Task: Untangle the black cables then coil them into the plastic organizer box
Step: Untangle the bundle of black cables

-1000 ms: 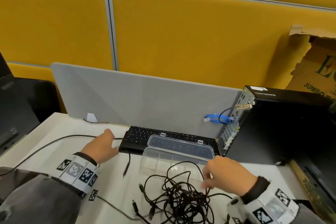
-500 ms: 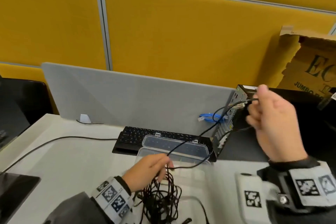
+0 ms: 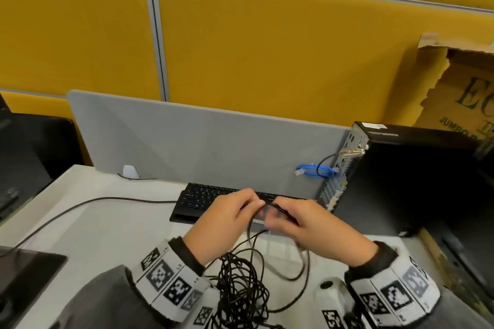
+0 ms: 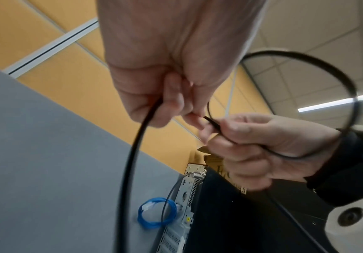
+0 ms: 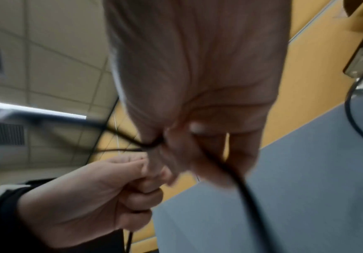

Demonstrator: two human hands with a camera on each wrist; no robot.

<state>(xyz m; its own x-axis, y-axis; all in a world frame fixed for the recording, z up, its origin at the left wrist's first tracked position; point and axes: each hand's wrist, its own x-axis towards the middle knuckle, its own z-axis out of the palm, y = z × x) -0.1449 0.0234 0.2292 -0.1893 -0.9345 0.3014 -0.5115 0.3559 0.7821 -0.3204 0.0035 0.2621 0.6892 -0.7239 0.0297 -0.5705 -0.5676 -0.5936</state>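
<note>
A tangle of black cables [image 3: 240, 291] lies on the white desk between my forearms. My left hand [image 3: 230, 219] and right hand [image 3: 302, 222] meet above the clear plastic organizer box [image 3: 278, 244], which they mostly hide. Both pinch the same black cable [image 4: 132, 162]. In the left wrist view the left hand [image 4: 174, 102] grips the strand while the right hand [image 4: 252, 145] holds a loop of it [image 4: 327, 71]. The right wrist view is blurred; the right hand [image 5: 197, 137] and the left hand [image 5: 102, 196] both curl round the cable [image 5: 247, 191].
A black keyboard [image 3: 203, 199] lies behind the box, against a grey divider [image 3: 187, 147]. A black computer tower [image 3: 417, 181] stands at right with a blue cable coil [image 3: 315, 171] at its back. A dark monitor [image 3: 24, 157] stands left; a thin cable [image 3: 80, 205] crosses the desk.
The right hand, raised high by the tower half a second ago, has come down to meet the left hand over the box. The left hand rose from the tangle; the cable now loops between them.
</note>
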